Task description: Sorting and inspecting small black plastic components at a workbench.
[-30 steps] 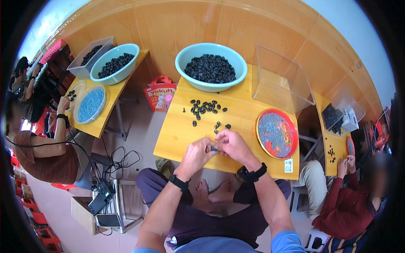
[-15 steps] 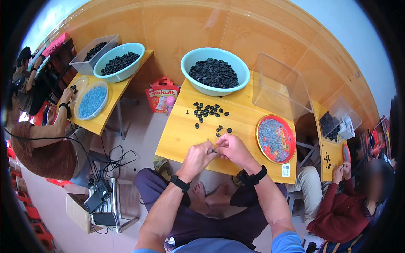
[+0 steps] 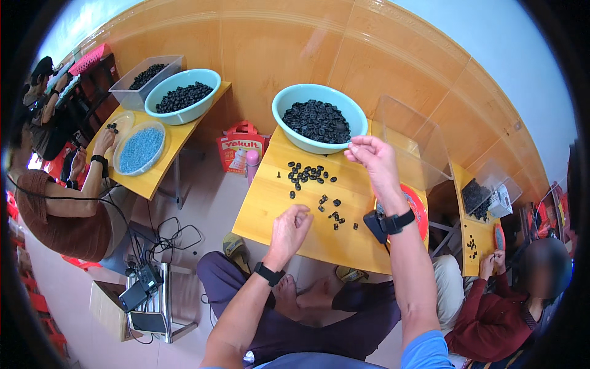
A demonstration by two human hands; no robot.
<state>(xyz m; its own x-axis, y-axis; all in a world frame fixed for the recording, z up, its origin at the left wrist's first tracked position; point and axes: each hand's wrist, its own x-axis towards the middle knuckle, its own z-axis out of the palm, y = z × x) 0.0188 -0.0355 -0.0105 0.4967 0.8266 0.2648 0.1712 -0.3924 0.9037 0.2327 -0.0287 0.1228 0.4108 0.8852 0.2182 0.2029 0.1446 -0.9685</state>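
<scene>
My left hand (image 3: pixel 290 232) hovers over the near left part of the wooden table (image 3: pixel 261 209), its fingers loosely bent and apart, nothing visible in them. Higher up, my right hand (image 3: pixel 376 161) reaches to the right rim of a light-blue bowl (image 3: pixel 284 98). Its fingers are bent with the thumb apart; I see nothing held. The bowl is heaped with small black oval plastic pieces (image 3: pixel 316 120). More black pieces (image 3: pixel 305 173) lie scattered on the table, several of them (image 3: pixel 335 218) between my hands. A red round tray (image 3: pixel 421 206) of small grey metal parts is partly hidden by my right forearm.
A clear plastic box (image 3: pixel 409 132) stands at the table's right back. A red bag (image 3: pixel 236 150) and pink bottle (image 3: pixel 252 161) are beside the table. Co-workers sit left and right at other tables. Cables (image 3: pixel 169 237) and a phone (image 3: pixel 149 321) are at lower left.
My hands were together over the table's front edge. They have parted: the right went up to the bowl, the left slightly down and left. More black pieces now show between them.
</scene>
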